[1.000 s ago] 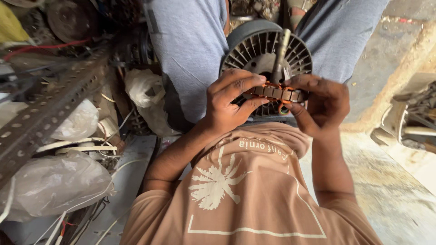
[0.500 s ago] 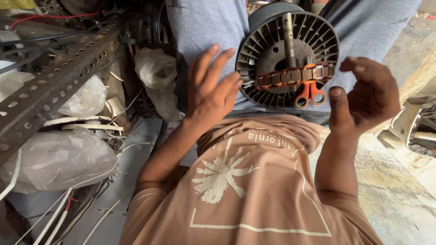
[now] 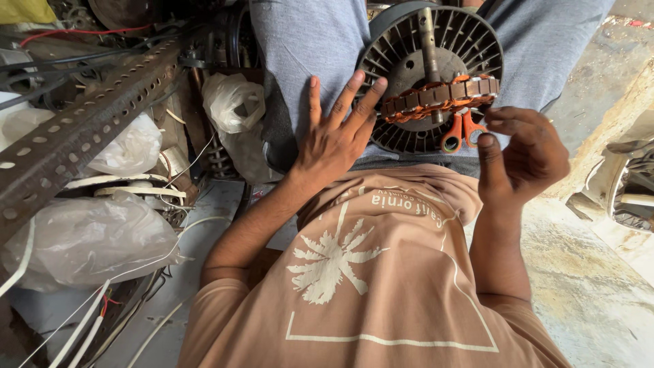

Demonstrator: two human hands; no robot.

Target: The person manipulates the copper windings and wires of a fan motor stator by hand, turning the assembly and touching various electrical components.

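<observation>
Cluttered workshop corner, bare concrete floor (image 3: 599, 286) on the right, seen from above over a tan printed t-shirt (image 3: 381, 286) and grey trousers (image 3: 306, 48). Dark round finned motor housing (image 3: 409, 75) resting on the lap, steel shaft (image 3: 429, 37) through its centre. Ring-shaped stator with copper-orange windings (image 3: 443, 97) lying across the housing face, just below the shaft. Left hand (image 3: 337, 133) spread flat, fingers apart, gripping nothing; fingertips (image 3: 379, 85) touching or nearly touching the stator's left end, palm over the trouser leg just left of the housing. Right hand (image 3: 528, 153) raised, loosely curled, thumb and forefinger close together at the stator's right end; a thin wire possibly pinched there, too fine to tell, so grip unclear. Orange-handled scissors (image 3: 460, 133) lying against the lower rim of the housing, between the two hands, just left of the right thumb, untouched. Well left of the left hand: rusty perforated steel angle bar (image 3: 88, 129) running diagonally, white crumpled plastic bags (image 3: 88, 238) beneath it and another (image 3: 235, 102) nearer the knee, thin white cables (image 3: 82, 327) trailing over the floor, red wire (image 3: 75, 33) at top. Pale curved casing part (image 3: 627, 191) at the far right edge, well apart from the right hand.
</observation>
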